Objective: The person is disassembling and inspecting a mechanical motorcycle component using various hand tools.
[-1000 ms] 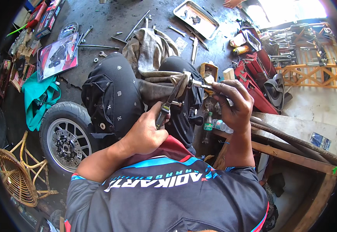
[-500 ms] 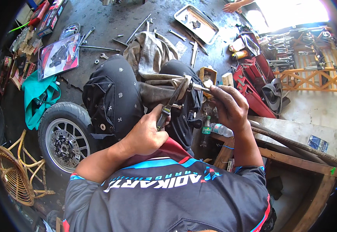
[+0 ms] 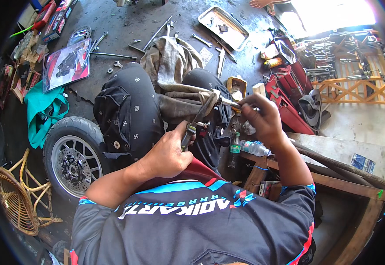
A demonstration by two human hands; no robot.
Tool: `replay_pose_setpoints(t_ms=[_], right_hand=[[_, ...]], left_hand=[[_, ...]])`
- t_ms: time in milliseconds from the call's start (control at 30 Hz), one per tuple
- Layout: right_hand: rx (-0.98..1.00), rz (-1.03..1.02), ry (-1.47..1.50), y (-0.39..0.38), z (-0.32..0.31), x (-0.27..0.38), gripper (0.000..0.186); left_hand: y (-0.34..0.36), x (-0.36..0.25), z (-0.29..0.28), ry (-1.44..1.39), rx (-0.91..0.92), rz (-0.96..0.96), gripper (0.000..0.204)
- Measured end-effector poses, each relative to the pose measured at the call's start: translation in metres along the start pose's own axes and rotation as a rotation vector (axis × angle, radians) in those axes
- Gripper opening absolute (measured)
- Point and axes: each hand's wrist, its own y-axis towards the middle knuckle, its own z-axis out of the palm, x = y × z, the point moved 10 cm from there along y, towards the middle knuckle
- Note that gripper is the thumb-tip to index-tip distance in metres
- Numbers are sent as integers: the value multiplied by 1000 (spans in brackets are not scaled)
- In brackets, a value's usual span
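My left hand (image 3: pixel 168 152) is closed around a dark tool with a yellow-green edge (image 3: pixel 189 134); I cannot make out its kind. A small silver screw-like piece (image 3: pixel 202 125) sticks out beside it. Above, a grey-brown rag (image 3: pixel 179 99) lies over my lap, partly bunched against the tool's far end. From there a slim metal rod (image 3: pixel 228 103) with an orange patch points right. Fingers of my right hand (image 3: pixel 263 117) are curled at the rod's outer end, hiding its tip.
A wheel with a brake disc (image 3: pixel 75 163) lies at left, near a wicker chair (image 3: pixel 18 198). Wrenches (image 3: pixel 201 40) and a metal tray (image 3: pixel 223 13) are on the floor ahead. Right are bottles (image 3: pixel 254 148), a red toolbox (image 3: pixel 285 99) and a wooden bench (image 3: pixel 333 154). Another person's hand (image 3: pixel 261 3) shows at the top.
My right hand has turned, its fingers curling more, and its forearm has swung slightly outward. My left hand keeps its grip. The other person's hand has moved up, toward the picture's edge.
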Motion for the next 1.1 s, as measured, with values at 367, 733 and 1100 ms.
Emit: replay_pose_setpoints(t_ms=[367,733,1100], right_hand=[[-102,-50,-177,3,0,15,30],[-51,-67,-105,0,15,4,18],[-135,-248,-266,0,11,26,30]], left_hand=[[2,2,-9,23,-92,58,27],[5,5,-4,54,-74,86,36],[4,5,-13,66,-136,108,27]])
